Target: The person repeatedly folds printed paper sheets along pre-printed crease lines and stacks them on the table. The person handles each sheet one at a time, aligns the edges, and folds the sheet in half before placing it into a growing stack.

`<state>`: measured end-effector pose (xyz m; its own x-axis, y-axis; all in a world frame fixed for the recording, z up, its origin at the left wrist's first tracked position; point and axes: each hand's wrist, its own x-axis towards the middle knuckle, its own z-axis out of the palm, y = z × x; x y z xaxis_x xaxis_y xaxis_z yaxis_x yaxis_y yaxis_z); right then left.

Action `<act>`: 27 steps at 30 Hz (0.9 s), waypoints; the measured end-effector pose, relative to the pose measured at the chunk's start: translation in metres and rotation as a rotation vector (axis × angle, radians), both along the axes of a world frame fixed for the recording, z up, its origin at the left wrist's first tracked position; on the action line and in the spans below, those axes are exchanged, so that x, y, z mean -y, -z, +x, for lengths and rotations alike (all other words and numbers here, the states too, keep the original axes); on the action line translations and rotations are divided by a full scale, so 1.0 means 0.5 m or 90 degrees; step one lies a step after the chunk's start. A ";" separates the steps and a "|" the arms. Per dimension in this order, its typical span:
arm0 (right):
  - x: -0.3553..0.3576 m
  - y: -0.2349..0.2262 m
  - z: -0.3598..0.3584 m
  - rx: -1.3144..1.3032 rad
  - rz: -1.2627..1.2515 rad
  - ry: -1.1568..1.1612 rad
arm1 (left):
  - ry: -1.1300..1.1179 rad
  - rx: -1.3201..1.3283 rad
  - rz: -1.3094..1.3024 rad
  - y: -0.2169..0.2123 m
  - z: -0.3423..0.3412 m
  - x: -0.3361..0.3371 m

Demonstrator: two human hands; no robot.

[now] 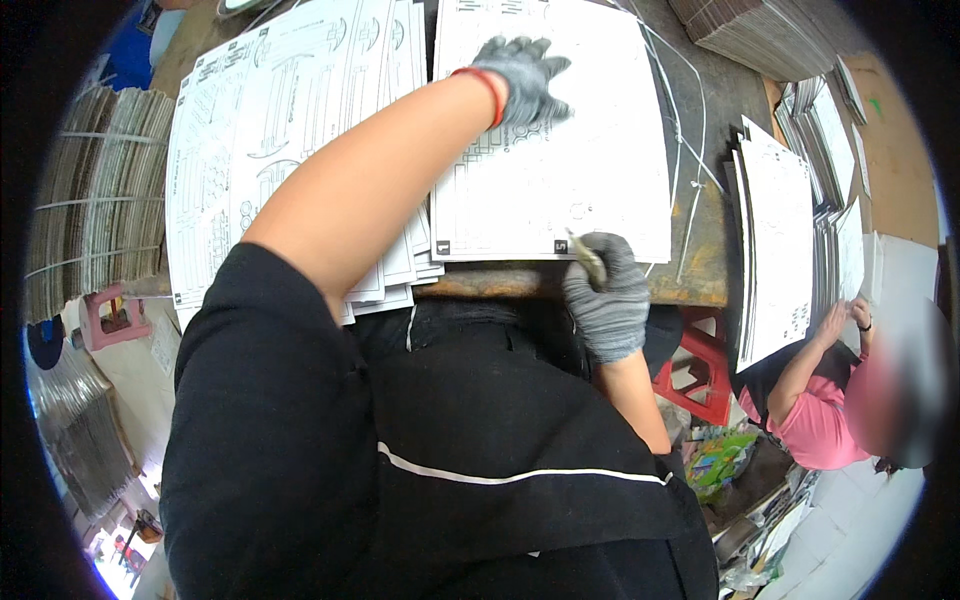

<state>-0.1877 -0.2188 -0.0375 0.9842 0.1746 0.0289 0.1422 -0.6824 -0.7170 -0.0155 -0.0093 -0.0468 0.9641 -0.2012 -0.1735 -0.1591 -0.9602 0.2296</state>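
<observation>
Both my hands wear grey knit gloves. My left hand [525, 82] lies with its fingers spread on a large white printed sheet [600, 160], toward its far part; a red band circles that wrist. At the sheet's near edge my right hand [612, 305] is closed round a small, pale, pointed tool [590, 262]. The tool's tip points to the far left, at the sheet's near edge; its exact kind does not show. Under my left forearm, a fanned stack of printed sheets [240, 150] lies beside the sheet I touch.
Loose white straps [683, 130] lie right of the sheet on the worn table [710, 270]. Strapped board bundles [105, 180] stand at left, another board stack [750, 35] at far right. A co-worker in pink [815, 425] handles upright printed boards [775, 240]. A red stool [705, 375] stands below.
</observation>
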 end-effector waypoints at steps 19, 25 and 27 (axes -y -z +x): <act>0.149 0.081 0.031 0.104 0.183 0.080 | -0.408 -0.186 -1.152 -0.109 -0.348 -0.097; 0.141 0.074 0.000 0.142 0.181 0.032 | -0.431 0.043 -0.802 -0.074 -0.369 -0.270; 0.141 0.081 -0.005 0.140 0.258 0.005 | -0.434 0.247 -0.581 0.029 -0.400 -0.445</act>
